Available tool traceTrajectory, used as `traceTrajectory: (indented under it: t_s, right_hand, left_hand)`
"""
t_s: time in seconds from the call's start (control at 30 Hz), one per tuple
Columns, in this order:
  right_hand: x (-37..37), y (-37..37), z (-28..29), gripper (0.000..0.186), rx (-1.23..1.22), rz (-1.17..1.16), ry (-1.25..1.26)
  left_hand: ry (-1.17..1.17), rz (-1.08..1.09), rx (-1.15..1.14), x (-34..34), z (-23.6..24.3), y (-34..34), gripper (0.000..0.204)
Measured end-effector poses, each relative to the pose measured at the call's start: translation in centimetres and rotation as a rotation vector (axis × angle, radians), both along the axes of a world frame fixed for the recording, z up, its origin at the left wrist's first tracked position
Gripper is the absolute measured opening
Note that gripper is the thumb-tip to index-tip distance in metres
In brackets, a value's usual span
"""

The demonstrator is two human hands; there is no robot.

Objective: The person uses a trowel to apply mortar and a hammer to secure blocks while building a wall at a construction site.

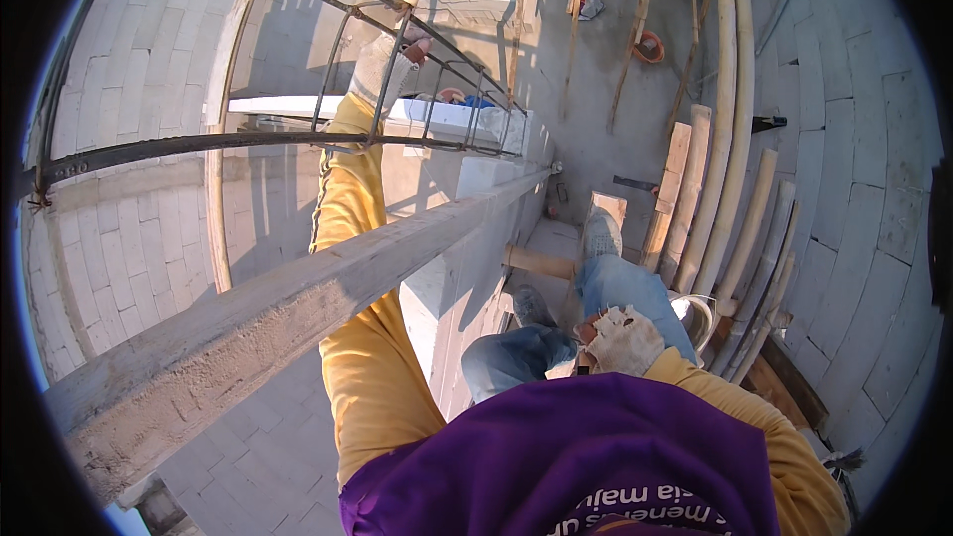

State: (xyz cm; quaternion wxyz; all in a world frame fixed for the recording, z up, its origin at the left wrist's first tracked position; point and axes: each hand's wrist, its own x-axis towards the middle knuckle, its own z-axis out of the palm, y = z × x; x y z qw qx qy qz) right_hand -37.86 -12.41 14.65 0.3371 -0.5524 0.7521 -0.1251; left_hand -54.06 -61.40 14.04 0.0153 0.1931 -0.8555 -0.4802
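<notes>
My left arm, in a yellow sleeve, reaches out past a long wooden beam (288, 323). At its end my left hand (389, 65), in a worn whitish glove with bare fingertips, is at the steel rebar cage (298, 142). Its fingers look curled about one of the cage's bars, and a stirrup crosses in front of the glove. Close to my body, my right hand (620, 339) wears a torn whitish glove. Its fingers are bent in by my thigh; a small dark piece shows beneath, and what they hold cannot be made out.
I stand high above a grey floor, my shoes on narrow boards (608, 204). Bamboo poles (730, 139) and planks (678, 184) lean at the right beside a block wall (854, 179). A white bucket (698, 318) is by my right leg. An orange bucket (649, 47) lies below.
</notes>
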Motion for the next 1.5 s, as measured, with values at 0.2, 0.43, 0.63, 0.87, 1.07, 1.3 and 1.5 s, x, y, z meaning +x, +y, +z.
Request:
traceTrajectory:
  t_s: [0.2,0.43,0.63,0.87,1.07,1.3,1.5]
  right_hand:
    - [0.0,-0.1,-0.2,0.029,0.036,0.033,0.005]
    - [-0.1,-0.2,0.5,0.032,0.046,0.01,0.007]
    - [-0.1,-0.2,0.3,0.033,0.008,-0.032,-0.02]
    - [0.0,-0.2,0.3,0.029,0.047,0.004,0.012]
    - [-0.5,-0.4,1.0,0.027,0.052,0.038,0.001]
    - [0.4,0.6,-0.9,0.03,-0.044,-0.026,-0.013]
    - [0.6,0.4,-1.2,0.031,-0.024,-0.016,0.02]
  left_hand:
    - [0.139,0.069,0.379,0.2,-1.3,0.5,0.023]
    - [0.088,0.064,0.473,1.6,-2.4,-2.3,0.014]
    - [0.178,0.242,0.48,2.5,-2.3,0.6,0.017]
    - [0.225,0.098,0.706,3.7,-1.9,0.2,0.022]
    - [0.14,0.138,0.317,3.4,-1.5,0.2,0.016]
    - [0.133,0.016,0.098,2.4,-0.4,0.3,0.011]
    - [0.145,0.1,0.061,1.6,-1.2,0.2,0.025]
